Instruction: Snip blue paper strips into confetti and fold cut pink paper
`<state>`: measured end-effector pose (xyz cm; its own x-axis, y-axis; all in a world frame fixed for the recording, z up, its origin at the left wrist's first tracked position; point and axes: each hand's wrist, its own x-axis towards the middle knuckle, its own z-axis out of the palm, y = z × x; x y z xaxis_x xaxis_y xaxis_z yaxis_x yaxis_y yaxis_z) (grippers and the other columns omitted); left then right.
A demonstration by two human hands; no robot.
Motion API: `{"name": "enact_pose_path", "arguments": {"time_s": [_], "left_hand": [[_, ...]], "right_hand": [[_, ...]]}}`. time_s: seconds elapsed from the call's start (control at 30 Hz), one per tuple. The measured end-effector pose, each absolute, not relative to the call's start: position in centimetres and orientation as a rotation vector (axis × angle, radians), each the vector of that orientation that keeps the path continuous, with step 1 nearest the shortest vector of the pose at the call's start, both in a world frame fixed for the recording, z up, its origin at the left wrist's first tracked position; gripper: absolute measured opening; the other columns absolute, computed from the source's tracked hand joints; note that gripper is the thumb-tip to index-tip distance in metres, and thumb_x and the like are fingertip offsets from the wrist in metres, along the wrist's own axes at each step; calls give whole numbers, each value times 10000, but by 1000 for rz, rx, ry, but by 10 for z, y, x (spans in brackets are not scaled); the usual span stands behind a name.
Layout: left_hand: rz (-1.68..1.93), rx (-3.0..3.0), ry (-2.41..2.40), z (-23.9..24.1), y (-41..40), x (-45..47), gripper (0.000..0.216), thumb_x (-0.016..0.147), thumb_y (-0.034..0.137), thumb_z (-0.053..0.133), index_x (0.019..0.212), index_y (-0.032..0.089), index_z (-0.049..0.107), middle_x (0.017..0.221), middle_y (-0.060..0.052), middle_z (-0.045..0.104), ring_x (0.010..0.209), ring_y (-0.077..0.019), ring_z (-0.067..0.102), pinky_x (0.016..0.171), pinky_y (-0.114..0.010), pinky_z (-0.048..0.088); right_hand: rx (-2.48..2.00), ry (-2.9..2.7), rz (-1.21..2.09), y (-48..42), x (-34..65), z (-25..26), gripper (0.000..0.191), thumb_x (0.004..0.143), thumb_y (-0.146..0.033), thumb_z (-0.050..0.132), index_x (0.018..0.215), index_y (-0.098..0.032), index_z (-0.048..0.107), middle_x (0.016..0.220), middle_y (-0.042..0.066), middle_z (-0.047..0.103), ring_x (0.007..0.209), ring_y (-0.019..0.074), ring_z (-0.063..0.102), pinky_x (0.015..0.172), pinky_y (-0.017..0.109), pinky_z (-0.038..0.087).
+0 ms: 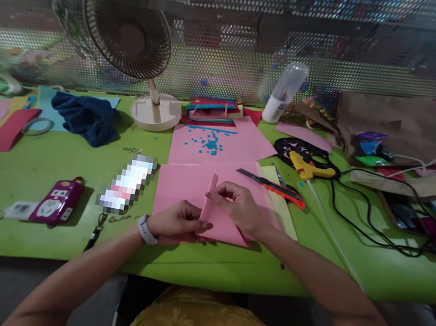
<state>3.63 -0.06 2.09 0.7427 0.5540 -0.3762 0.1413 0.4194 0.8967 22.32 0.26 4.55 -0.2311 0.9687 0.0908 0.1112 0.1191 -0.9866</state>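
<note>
A folded pink paper [223,227] is between my hands, one narrow strip of it standing upright along the left. My left hand [179,219], with a pale band on its wrist, pinches the lower left corner of this paper. Higher up, my right hand [236,203] grips the upright strip between thumb and fingers. Under both lies a larger pink sheet [175,178] on the green tabletop. A utility knife [273,187] with an orange and black handle rests just beyond my right hand, over pale yellow paper [287,220].
Behind lies another pink sheet [243,139] scattered with small blue paper bits. A yellow glue gun [310,169] with a black cord sits at right. At left are a phone [127,183], a purple power strip [57,202], a dark blue cloth [88,118] and a desk fan [155,112].
</note>
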Motion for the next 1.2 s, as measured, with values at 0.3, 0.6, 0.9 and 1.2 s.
{"name": "enact_pose_path", "arguments": {"time_s": [0.3,0.6,0.9,1.2], "left_hand": [[435,1308,831,23,4,33,420,752,456,690,526,130,553,489,7,546,489,-111,576,516,-213,480],[1036,1012,959,21,14,36,342,725,437,736,654,115,644,714,-74,707,800,-251,708,734,-361,582],[977,1001,912,8,9,40,300,735,432,727,702,135,698,725,-31,698,728,-179,677,771,-356,578],[931,928,961,7,12,39,353,720,443,737,614,133,604,574,17,581,600,-125,610,645,-268,554]], "right_hand": [[-1088,-1426,1261,14,233,49,323,789,-520,636,809,-197,636,804,24,645,781,165,578,740,308,447],[-849,-1035,1416,32,241,35,440,799,-602,575,1034,-232,610,1063,66,651,967,184,594,875,348,461],[-906,-1028,1698,7,209,19,346,610,-446,800,792,-167,710,759,33,710,741,176,636,789,356,499],[-972,-1009,1662,9,213,30,294,636,-479,775,716,-199,732,626,8,679,627,163,614,643,317,500]]}}
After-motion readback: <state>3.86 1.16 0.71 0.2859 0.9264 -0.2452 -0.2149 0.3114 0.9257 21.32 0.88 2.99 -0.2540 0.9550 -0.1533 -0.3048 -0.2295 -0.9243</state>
